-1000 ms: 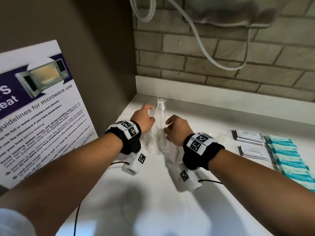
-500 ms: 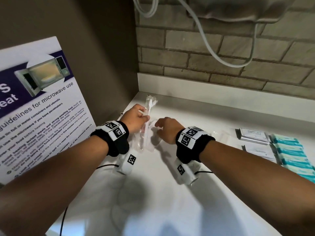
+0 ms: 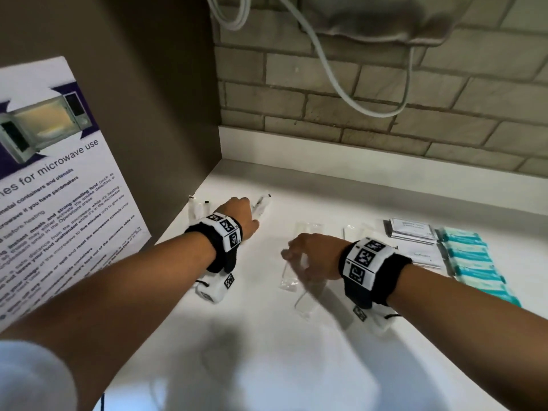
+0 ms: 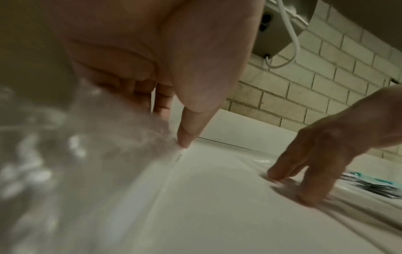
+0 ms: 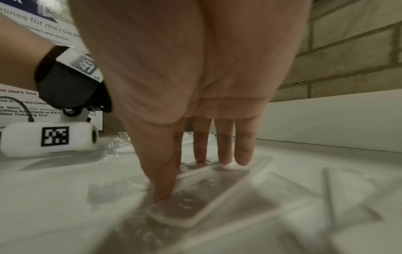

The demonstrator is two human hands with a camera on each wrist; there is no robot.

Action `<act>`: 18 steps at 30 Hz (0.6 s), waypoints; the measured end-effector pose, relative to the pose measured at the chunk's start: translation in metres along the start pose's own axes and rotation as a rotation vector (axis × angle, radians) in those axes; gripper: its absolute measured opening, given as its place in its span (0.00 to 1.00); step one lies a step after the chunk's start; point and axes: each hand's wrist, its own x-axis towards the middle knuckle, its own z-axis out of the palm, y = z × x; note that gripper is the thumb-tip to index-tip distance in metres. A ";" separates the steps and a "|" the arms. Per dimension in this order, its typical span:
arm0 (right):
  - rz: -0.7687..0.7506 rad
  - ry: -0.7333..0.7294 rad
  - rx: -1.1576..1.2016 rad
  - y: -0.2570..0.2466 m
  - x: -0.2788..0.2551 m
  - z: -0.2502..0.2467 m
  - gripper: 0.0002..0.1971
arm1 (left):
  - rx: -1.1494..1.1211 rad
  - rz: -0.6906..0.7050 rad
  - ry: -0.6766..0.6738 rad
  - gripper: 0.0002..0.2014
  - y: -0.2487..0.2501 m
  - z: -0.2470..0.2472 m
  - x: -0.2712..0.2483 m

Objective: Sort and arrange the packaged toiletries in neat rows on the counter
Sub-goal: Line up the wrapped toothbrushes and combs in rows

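Head view shows both hands low over the white bench [image 3: 267,336]. The left hand [image 3: 237,216] pinches a clear packet [image 3: 261,206] at the far left, by the wall. The right hand [image 3: 314,256], fingers straight, presses flat on another clear packet [image 3: 289,275] mid-bench. White sachets [image 3: 410,229] and teal packets [image 3: 471,259] sit in rows at the right. I'd slide each packet parallel to its neighbours, pressing lightly so the slippery wrap doesn't skew.

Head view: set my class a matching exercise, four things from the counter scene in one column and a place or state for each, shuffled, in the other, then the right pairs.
1 left hand
2 right hand
3 teal packets
4 microwave poster

A far right of counter
B fingertips press a flat clear packet
C leans at the left wall
D holds a clear packet near the corner

1-D, 2-B, 3-A, 4-C
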 end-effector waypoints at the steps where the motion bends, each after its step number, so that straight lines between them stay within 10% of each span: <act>1: 0.001 -0.001 0.023 0.003 -0.003 0.002 0.30 | 0.023 -0.009 0.001 0.25 0.002 -0.002 0.000; 8: 0.165 0.265 0.234 0.024 -0.028 -0.003 0.25 | -0.009 0.374 0.065 0.25 0.048 -0.010 -0.036; 13: 0.364 0.102 0.073 0.048 -0.048 0.004 0.26 | 0.122 0.670 -0.260 0.31 0.075 0.012 -0.070; 18: 0.365 0.022 0.126 0.056 -0.063 0.027 0.20 | 0.254 0.629 -0.346 0.34 0.086 0.028 -0.067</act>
